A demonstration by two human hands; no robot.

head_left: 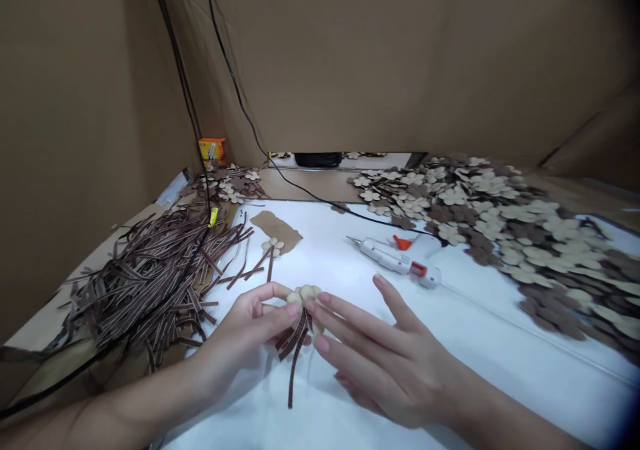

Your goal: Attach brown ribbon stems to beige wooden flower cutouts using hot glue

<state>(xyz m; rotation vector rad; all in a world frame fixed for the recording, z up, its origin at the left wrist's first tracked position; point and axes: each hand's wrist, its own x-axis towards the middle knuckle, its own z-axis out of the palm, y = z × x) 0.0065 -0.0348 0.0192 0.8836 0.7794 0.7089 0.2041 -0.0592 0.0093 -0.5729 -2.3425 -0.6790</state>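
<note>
A cream felt flower (309,293) with dark brown, white-stitched strips (295,349) hanging from it is pinched by my left hand (250,323) between thumb and forefinger. One strip dangles lower than the others. My right hand (390,350) has its fingers stretched out and spread, and their tips touch the flower's right side. Beyond the hands, another cream flower (273,245) with a strip lies partly on a torn piece of brown paper (277,230). To the right lies a white hot-glue pen (395,258) with a metal tip pointing left.
A large heap of brown strips (150,270) covers the left side. Cream and brown flower pieces (500,217) are piled on the right. A black cable (240,97) crosses the white tabletop (320,230). Cardboard walls (350,63) enclose the place; an orange box (213,150) stands back left.
</note>
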